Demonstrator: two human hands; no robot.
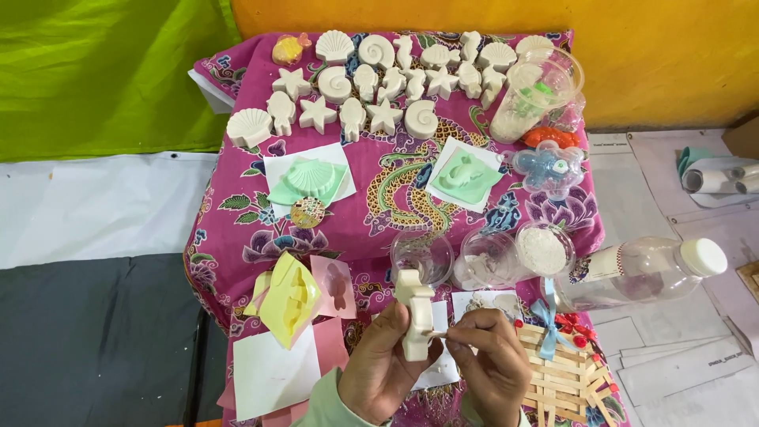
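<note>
My left hand (379,365) holds a white plaster seahorse figure (416,313) upright above the near edge of the table. My right hand (492,360) pinches a small thin tool (439,335) whose tip touches the figure's lower side. Both hands hover over a white sheet of paper (443,368). Just beyond the figure stands an empty clear plastic cup (422,255).
Several white plaster shells, stars and seahorses (371,79) lie in rows at the far end of the pink batik cloth (379,170). Green moulds (310,179), yellow and pink moulds (294,299), cups of white powder (544,250), a plastic bottle (648,269) and a stick basket (565,368) surround my hands.
</note>
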